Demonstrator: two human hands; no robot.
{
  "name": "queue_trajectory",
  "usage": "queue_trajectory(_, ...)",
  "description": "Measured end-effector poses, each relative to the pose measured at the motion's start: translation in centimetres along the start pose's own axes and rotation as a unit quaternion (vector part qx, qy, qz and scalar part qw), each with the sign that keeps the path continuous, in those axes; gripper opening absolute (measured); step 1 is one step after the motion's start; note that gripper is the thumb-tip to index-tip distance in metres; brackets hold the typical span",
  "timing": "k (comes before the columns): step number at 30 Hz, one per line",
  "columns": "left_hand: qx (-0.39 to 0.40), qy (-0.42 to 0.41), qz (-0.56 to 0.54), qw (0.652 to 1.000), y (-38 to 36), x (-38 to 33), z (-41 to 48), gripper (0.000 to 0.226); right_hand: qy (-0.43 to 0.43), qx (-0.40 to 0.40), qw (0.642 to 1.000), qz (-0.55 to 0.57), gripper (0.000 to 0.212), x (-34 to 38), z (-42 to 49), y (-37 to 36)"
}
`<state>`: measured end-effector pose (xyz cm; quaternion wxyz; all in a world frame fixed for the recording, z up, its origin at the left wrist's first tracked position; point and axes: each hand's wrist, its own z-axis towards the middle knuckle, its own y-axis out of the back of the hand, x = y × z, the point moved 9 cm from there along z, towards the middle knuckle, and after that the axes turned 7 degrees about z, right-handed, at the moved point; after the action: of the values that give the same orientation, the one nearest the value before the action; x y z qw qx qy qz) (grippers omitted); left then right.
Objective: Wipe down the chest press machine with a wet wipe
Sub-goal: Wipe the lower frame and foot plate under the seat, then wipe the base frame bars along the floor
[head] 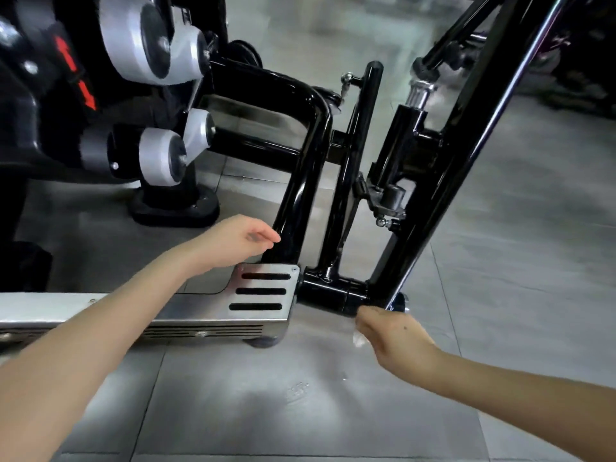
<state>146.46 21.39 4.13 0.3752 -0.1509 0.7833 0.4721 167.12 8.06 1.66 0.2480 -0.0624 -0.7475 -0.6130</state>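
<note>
Black gloss tubing makes up the low end of the chest press machine [300, 181], which stands on a grey tiled floor [500, 361]. The right hand [396, 331] is down at the short crossbar [333, 288] by the foot of the slanting tube [450, 161]. Its fingers are curled under, seemingly round the wet wipe [359, 340], of which only a pale scrap shows below the thumb. The left hand [233, 241] holds nothing. Its fingers are loosely bent, with the tips just beside the upright tube above the slotted steel footplate [263, 288]. I cannot tell whether they touch it.

The main risk, as I judge it, is coverage. With so little wipe showing, the hand could rub bare skin along the crossbar and leave its underside and back uncleaned. A bunched wipe could also slip out onto the tiles, where it would pick up grit and then scratch or smear the paint.

The small pivot linkage [386, 201] between the tubes is a pinch point, so fingers or wipe could catch there if the frame shifts under a push from the left hand. The footplate's corner sits close to both wrists, and a quick stroke could knock against it. A smear on the floor [296, 388] near the machine looks wet, so a dripping wipe would add to a slip hazard.
</note>
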Motion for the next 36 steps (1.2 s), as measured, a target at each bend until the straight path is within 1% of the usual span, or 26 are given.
queue_trajectory(1,-0.013,0.003,0.018,1.000,0.0,-0.3,0.1,0.019,-0.052,0.029,0.997,0.042,0.021,-0.9,-0.5,0.5)
queue_trajectory(2,-0.023,0.011,0.028,0.999,-0.1,-0.6,0.2,0.019,-0.089,0.058,0.990,0.093,0.019,-1.2,-0.9,1.1)
queue_trajectory(3,-0.029,0.022,0.036,0.999,-0.3,-0.9,0.1,0.020,-0.117,0.082,0.978,0.150,0.022,-1.1,-1.3,1.7)
queue_trajectory(4,-0.032,0.034,0.046,0.998,-0.5,-1.3,0.0,0.022,-0.143,0.098,0.961,0.215,0.024,-1.0,-1.6,2.3)
queue_trajectory(7,-0.049,0.088,0.072,0.992,-0.7,-2.2,-0.9,0.025,-0.211,0.109,0.894,0.381,0.018,-0.2,-2.1,5.2)
queue_trajectory(10,-0.060,0.138,0.066,0.986,0.0,-4.4,-3.1,0.027,-0.269,0.097,0.843,0.455,0.008,1.2,-2.6,8.7)
queue_trajectory(12,-0.056,0.156,0.004,0.986,0.3,-6.9,-5.1,0.022,-0.304,0.072,0.813,0.491,0.006,2.6,-2.9,11.2)
queue_trajectory(13,-0.051,0.174,-0.060,0.982,0.4,-8.3,-6.3,0.017,-0.320,0.060,0.798,0.507,0.006,3.4,-3.1,12.4)
queue_trajectory(14,-0.042,0.193,-0.140,0.970,0.4,-9.9,-7.7,0.011,-0.334,0.051,0.786,0.518,0.007,4.3,-3.2,13.7)
queue_trajectory(16,-0.009,0.218,-0.284,0.934,0.4,-13.4,-10.5,0.006,-0.351,0.045,0.763,0.541,0.010,6.4,-3.6,16.1)
queue_trajectory(18,0.030,0.217,-0.344,0.913,0.7,-17.2,-13.3,0.009,-0.363,0.050,0.737,0.568,0.013,9.0,-4.2,18.4)
queue_trajectory(19,0.039,0.218,-0.363,0.905,1.0,-18.9,-14.8,0.008,-0.368,0.057,0.729,0.574,0.013,10.4,-4.7,19.5)
queue_trajectory(21,0.031,0.225,-0.403,0.887,2.3,-22.3,-18.0,0.003,-0.371,0.076,0.727,0.573,0.013,13.6,-5.9,21.9)
queue_trajectory(23,-0.002,0.242,-0.440,0.865,3.7,-25.1,-21.3,0.014,-0.372,0.096,0.722,0.575,0.014,16.7,-7.4,24.3)
queue_trajectory(25,-0.053,0.276,-0.459,0.843,5.3,-27.3,-24.7,0.021,-0.371,0.122,0.716,0.579,0.013,19.2,-9.1,26.7)
queue_trajectory(28,-0.099,0.309,-0.502,0.802,7.8,-31.3,-29.6,0.019,-0.365,0.151,0.706,0.588,0.011,22.0,-11.6,30.6)
queue_trajectory(30,-0.110,0.304,-0.523,0.789,9.3,-34.2,-31.7,0.015,-0.362,0.159,0.703,0.592,0.012,23.3,-13.0,33.1)
queue_trajectory(33,-0.136,0.308,-0.529,0.779,10.7,-37.7,-33.9,0.016,-0.344,0.147,0.709,0.597,0.013,24.6,-14.8,36.9)
queue_trajectory(36,-0.140,0.302,-0.543,0.771,11.0,-41.1,-34.9,0.011,-0.300,0.117,0.738,0.593,0.014,25.1,-16.6,40.9)
